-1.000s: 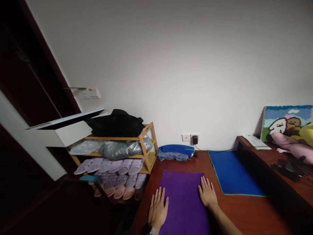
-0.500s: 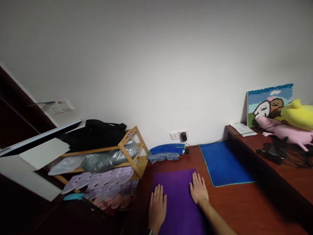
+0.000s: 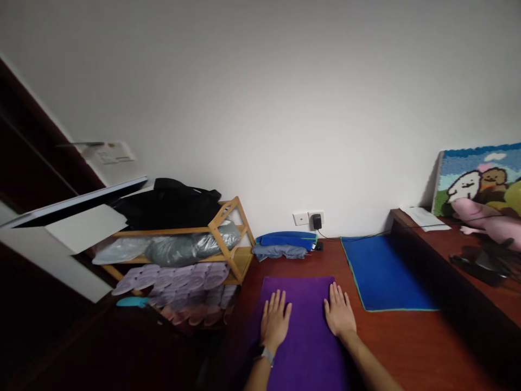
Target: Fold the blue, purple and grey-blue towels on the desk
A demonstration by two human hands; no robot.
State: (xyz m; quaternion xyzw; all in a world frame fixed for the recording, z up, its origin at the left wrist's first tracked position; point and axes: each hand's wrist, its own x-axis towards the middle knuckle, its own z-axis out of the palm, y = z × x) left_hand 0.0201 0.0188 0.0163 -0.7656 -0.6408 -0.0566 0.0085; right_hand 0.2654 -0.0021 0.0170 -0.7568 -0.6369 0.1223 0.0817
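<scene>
A purple cloth (image 3: 305, 326) lies spread flat on the reddish-brown wooden table (image 3: 391, 347), its near end running out of the picture. On its left part rests my left hand (image 3: 275, 320), palm down with fingers stretched out; a watch (image 3: 265, 354) is on that wrist. My right hand (image 3: 340, 312) lies flat along the cloth's right edge near the far corner, fingers extended. Neither hand grips anything. To the right, a blue cloth (image 3: 386, 277) with a green edge is laid flat on the table.
Folded blue and grey cloths (image 3: 285, 244) sit against the wall by a black plug (image 3: 316, 220). At left stands a wooden rack (image 3: 228, 244) with slippers and bags. A raised shelf (image 3: 419, 239) on the right bears a pink plush toy (image 3: 484, 220) and a picture (image 3: 476, 174).
My left hand has slid forward along the purple cloth, bringing the watch into fuller view. My right hand stays near the same edge. The view has turned slightly left.
</scene>
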